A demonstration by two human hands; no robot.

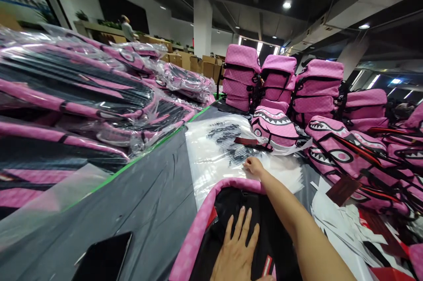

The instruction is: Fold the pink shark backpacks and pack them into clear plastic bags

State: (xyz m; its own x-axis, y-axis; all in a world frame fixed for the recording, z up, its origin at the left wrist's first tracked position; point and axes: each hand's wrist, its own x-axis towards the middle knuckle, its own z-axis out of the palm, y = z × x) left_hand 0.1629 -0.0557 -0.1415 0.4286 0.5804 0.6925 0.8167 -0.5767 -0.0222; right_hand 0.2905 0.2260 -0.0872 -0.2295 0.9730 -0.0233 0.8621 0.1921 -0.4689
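Note:
My left hand [236,245] lies flat, fingers spread, on the black back of a pink-trimmed backpack [200,232]. A red-and-white label shows beside it. My right hand [254,165] reaches past the backpack's top, over a pile of clear plastic bags [206,162] with black print. Its fingers are curled together close to the top bag; whether they pinch the film is hidden. Beyond that hand sits a small pink bag [274,126] with a toothed-mouth print, a dark red tag [246,141] beside it.
Plastic-wrapped pink and black backpacks [82,82] are heaped on the left, past a green edge [139,157]. Stacked pink bags [243,73] stand at the back right. A phone [104,256] rests on the grey table [148,197]. White paper scraps [343,223] lie right. A person [127,28] is far behind.

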